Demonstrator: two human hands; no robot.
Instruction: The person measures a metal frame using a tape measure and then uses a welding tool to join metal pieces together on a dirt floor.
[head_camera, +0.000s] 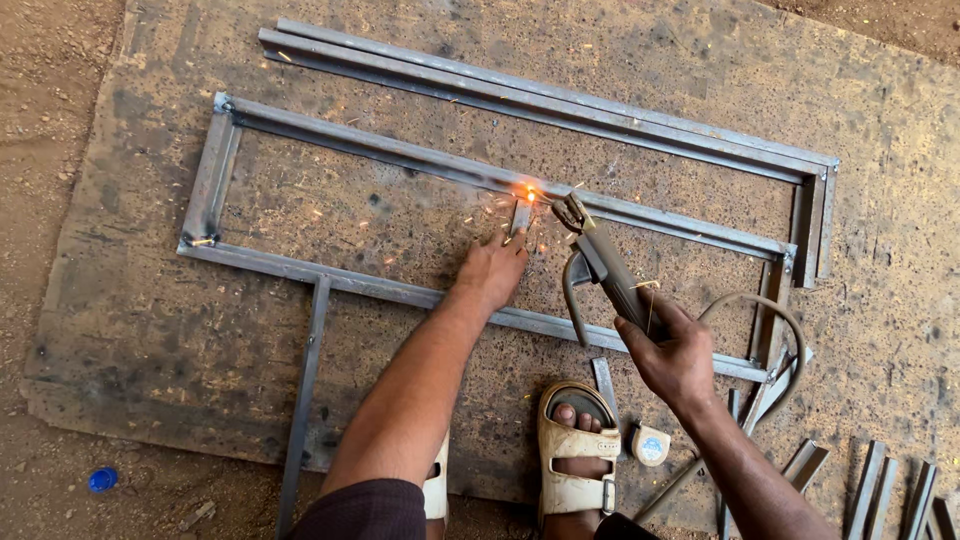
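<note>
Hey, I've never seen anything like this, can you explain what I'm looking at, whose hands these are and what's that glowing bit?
This is one picture from a camera worn on a person's head, looking down at their own bare hands. The left hand steadies a short metal piece against a rectangular steel frame lying on a flat metal sheet. The right hand grips a welding electrode holder, its tip throwing sparks. More steel bars lie beyond; a tape measure sits beside a sandalled foot.
</note>
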